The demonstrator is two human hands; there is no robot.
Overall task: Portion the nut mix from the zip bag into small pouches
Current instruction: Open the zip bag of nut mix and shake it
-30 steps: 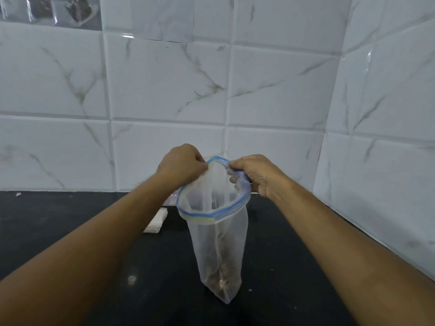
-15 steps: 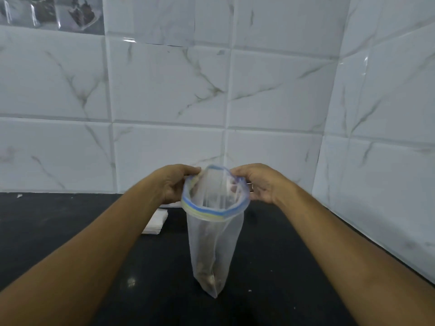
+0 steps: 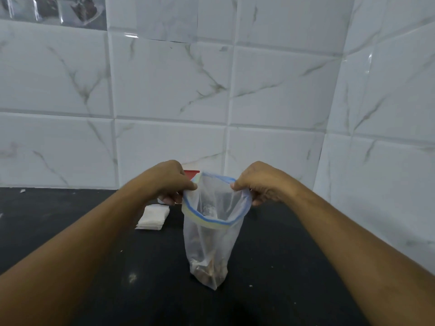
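Zip bag [image 3: 211, 243] held open at the rim between my left hand [image 3: 169, 182] and my right hand [image 3: 261, 184].
Each of my hands pinches one side of the blue-striped rim, spreading the mouth wide. The bag hangs upright over the black table [image 3: 270, 255], with the nut mix [image 3: 208, 270] pooled at its bottom. A stack of small white pouches [image 3: 153, 217] lies on the table to its left, apart from it.
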